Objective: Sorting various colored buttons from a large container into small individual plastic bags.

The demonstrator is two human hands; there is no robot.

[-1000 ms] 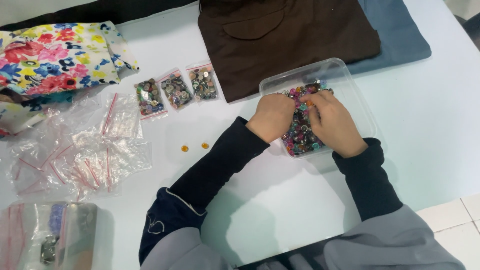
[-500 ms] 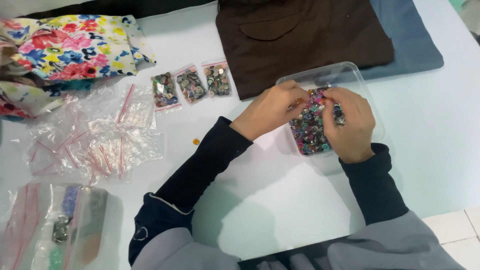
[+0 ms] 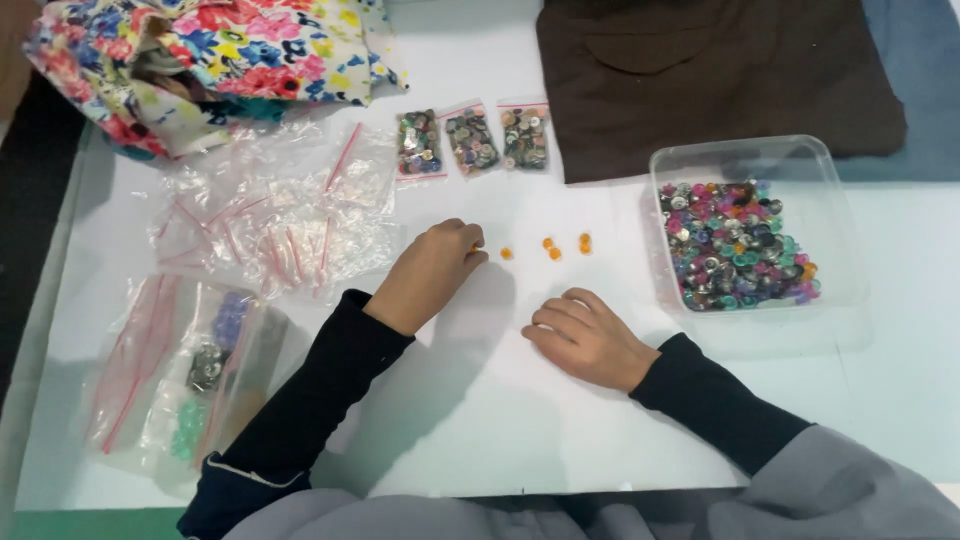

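My left hand (image 3: 432, 272) rests on the white table (image 3: 500, 420) with its fingers curled, pinching a small orange button (image 3: 474, 247) at the fingertips. Several more orange buttons (image 3: 550, 248) lie in a short row just to its right. Lying palm down below that row, my right hand (image 3: 585, 338) holds nothing. A clear plastic tub (image 3: 750, 150) of mixed coloured buttons (image 3: 735, 245) stands to the right of both hands, apart from them.
Three small bags of sorted buttons (image 3: 472, 140) lie behind the row. A heap of empty zip bags (image 3: 270, 220) sits at left, more bags with items (image 3: 190, 370) at lower left. Floral fabric (image 3: 220, 50), brown fabric (image 3: 710, 70) and blue fabric (image 3: 935, 100) lie at the back.
Both hands have left the tub and moved left onto the table. The left hand now sits at the row of orange buttons, and the right hand rests flat.
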